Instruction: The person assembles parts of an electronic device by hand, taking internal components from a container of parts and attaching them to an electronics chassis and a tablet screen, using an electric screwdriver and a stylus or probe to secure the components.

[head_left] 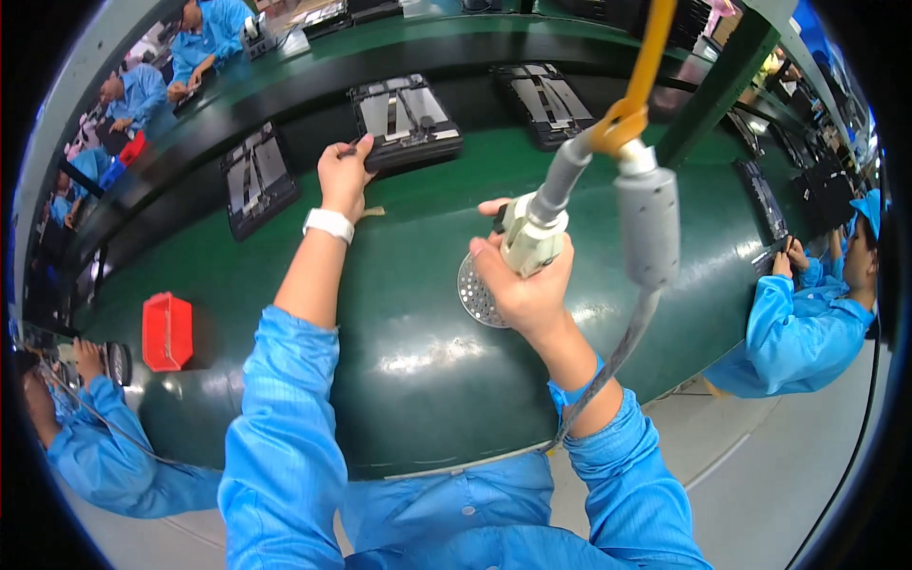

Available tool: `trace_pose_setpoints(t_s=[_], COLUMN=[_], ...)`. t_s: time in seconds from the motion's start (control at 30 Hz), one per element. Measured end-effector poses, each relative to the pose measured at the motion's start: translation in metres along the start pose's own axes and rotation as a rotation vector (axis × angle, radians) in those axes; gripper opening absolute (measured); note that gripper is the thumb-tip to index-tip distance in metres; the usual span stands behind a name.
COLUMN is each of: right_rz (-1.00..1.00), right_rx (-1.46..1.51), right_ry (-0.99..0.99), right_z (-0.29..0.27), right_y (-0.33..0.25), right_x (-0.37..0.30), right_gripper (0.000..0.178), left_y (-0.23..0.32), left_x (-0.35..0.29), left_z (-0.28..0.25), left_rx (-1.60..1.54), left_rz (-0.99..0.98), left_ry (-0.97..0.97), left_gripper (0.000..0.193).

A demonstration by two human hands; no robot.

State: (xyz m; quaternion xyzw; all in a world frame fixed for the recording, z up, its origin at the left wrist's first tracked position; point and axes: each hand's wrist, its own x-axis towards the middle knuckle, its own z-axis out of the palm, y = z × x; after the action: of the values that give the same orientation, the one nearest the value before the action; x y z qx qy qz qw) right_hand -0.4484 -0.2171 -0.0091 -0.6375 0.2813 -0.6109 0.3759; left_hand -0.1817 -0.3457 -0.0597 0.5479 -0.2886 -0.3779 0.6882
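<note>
My left hand (344, 180), with a white band at the wrist, is closed at the near left corner of an opened tablet-like device (407, 119). That device is black-framed with silver-grey panels inside, and appears to lie on top of another dark one. In my right hand (537, 294) is a cream-coloured electric screwdriver (532, 237), gripped around its body, with a grey cable running from its top. Its tip is hidden from view. Just beneath and left of this hand, a round perforated metal dish (478, 296) rests on the green bench.
Similar opened devices lie at the far left (256, 180) and far right (546, 103). A red plastic bin (167, 332) stands on the left. A yellow strap (651, 57) hangs above, beside a thick grey cylinder (649, 228). Co-workers in blue sit at both sides and beyond.
</note>
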Motion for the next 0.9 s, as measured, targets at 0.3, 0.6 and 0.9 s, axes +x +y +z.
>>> trace_pose_setpoints(t_s=[0.3, 0.6, 0.9], right_rz=[0.307, 0.333, 0.318], right_rx=[0.33, 0.277, 0.388], right_ry=[0.042, 0.033, 0.102], right_z=[-0.011, -0.012, -0.022], right_y=[0.008, -0.002, 0.001], right_x=[-0.003, -0.013, -0.027], right_gripper=[0.025, 0.03, 0.031], left_y=[0.016, 0.041, 0.038], left_x=[-0.14, -0.245, -0.256], left_z=[-0.055, -0.095, -0.053], left_rx=[0.068, 0.642, 0.95], left_rz=[-0.006, 0.309, 1.031], left_ry=[-0.136, -0.118, -0.814], left_gripper=[0.024, 0.028, 0.026])
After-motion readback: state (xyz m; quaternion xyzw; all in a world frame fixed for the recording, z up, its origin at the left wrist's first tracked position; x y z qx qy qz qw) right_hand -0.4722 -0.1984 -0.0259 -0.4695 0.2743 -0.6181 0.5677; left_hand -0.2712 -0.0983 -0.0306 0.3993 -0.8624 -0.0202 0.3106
